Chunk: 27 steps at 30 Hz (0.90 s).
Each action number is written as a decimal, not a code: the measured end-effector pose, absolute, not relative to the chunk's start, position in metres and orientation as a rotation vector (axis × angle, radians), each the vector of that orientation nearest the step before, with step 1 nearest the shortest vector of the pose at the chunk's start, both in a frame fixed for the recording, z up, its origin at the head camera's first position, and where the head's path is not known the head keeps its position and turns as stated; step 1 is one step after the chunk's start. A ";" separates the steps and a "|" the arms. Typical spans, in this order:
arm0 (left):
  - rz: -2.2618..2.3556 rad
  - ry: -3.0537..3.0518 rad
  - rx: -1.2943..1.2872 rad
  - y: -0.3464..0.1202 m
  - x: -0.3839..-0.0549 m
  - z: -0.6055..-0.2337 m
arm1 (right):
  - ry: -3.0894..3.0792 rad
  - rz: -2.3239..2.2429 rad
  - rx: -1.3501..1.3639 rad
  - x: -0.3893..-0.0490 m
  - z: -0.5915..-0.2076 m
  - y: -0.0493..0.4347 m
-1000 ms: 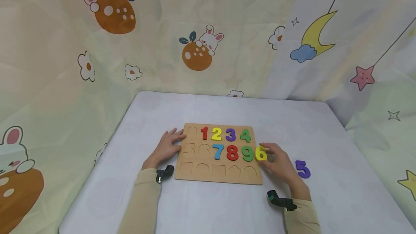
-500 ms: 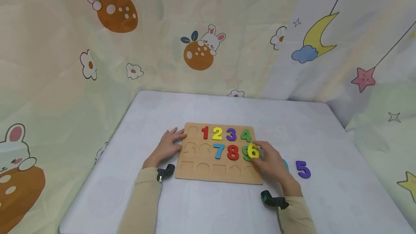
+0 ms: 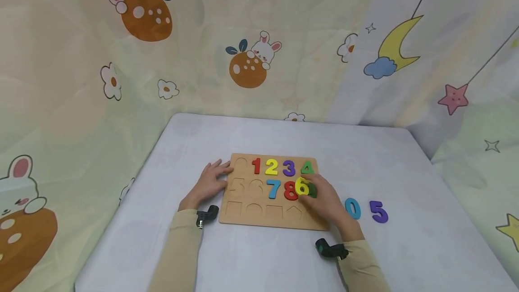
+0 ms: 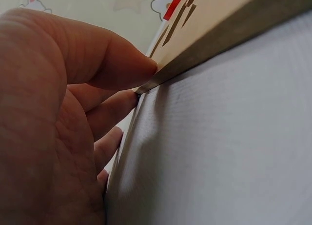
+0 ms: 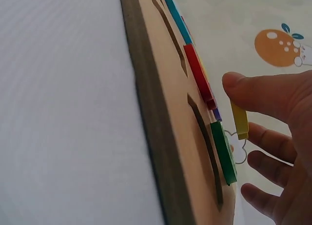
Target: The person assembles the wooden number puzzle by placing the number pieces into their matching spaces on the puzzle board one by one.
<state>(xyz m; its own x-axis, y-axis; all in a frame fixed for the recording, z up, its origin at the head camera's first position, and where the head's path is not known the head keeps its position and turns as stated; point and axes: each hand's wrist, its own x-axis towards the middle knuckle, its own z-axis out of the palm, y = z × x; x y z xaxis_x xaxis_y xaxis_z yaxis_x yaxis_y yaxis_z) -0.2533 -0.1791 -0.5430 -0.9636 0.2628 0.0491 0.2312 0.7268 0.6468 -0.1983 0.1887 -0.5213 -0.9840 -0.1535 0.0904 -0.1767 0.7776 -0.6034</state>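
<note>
My right hand (image 3: 326, 199) pinches a yellow number 6 (image 3: 302, 186) between thumb and fingers, above the wooden puzzle board (image 3: 259, 216). In the head view the 6 overlaps the red 8 (image 3: 289, 191) and the green 9 (image 3: 312, 190), which the hand partly hides. The right wrist view shows the yellow piece (image 5: 239, 118) edge-on, raised off the board. My left hand (image 3: 207, 184) rests at the board's left edge with fingers extended; in the left wrist view its thumb (image 4: 131, 69) touches the board's side.
Number pieces 1 (image 3: 256, 166), 2 (image 3: 271, 166), 3 (image 3: 289, 168), 4 (image 3: 307, 167) and 7 (image 3: 273, 189) sit in the board, alongside several bare recesses. On the white table (image 3: 259, 265), right of the board, lie a blue 0 (image 3: 352, 208) and a purple 5 (image 3: 379, 212).
My right hand has carried the yellow 6 leftward from the board's right edge to over the 8 and 9. The blue 0 has come into view behind it. The left hand stays put.
</note>
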 end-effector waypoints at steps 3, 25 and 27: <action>1.068 2.881 0.418 -0.180 -0.252 -0.543 | -2.913 0.996 0.267 -0.200 -0.522 0.185; 1.060 2.868 0.408 -0.178 -0.251 -0.540 | -2.849 1.017 0.491 -0.209 -0.522 0.149; 1.057 2.864 0.390 -0.179 -0.251 -0.539 | -2.854 1.031 0.501 -0.209 -0.522 0.143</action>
